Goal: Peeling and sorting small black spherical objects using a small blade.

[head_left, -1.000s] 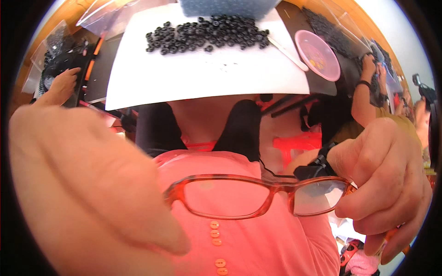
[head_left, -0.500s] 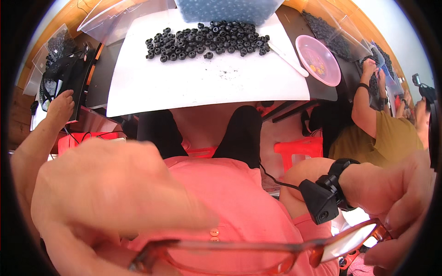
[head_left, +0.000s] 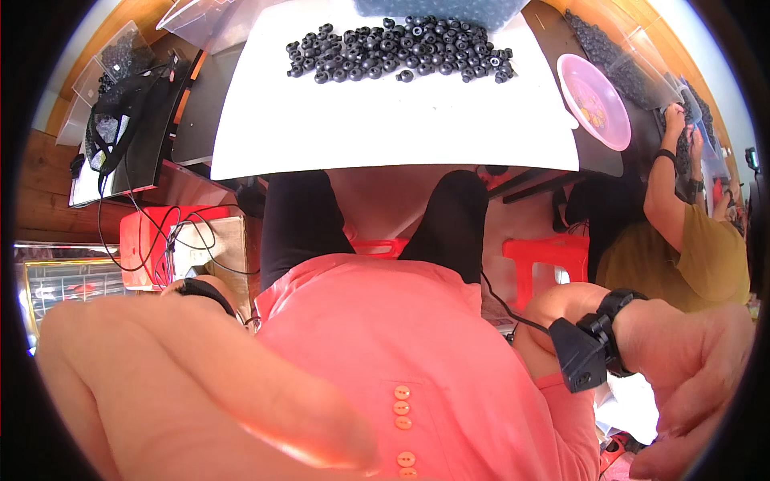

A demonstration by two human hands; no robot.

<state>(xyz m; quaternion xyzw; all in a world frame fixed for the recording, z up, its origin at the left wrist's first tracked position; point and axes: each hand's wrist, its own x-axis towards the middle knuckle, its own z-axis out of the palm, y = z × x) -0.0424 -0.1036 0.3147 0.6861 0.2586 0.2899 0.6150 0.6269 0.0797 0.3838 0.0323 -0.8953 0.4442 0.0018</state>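
Note:
My left hand [head_left: 200, 385] is large and close at the lower left, bent inward with one digit pointing toward the middle. At the right edge is my right hand [head_left: 694, 369], its fingers curled; a small black camera [head_left: 576, 353] is strapped at that wrist. What either hand holds, if anything, lies outside the picture. No eyeglasses show now. Both hands are well short of the white board [head_left: 385, 132] on the table, where many small round black parts with holes [head_left: 401, 52] lie heaped along the far side.
A pink bowl [head_left: 597, 104] with small bits in it stands right of the board. Behind the heap is a bluish clear tub [head_left: 449, 8]. Further right, another person [head_left: 674, 248] handles black parts. Left are a black bag [head_left: 116, 120], a red stool [head_left: 144, 248] and loose cables.
The red-framed eyeglasses my hands held have gone out of view. My left hand has come lower and looks larger. The view has shifted, so the table sits higher and further right.

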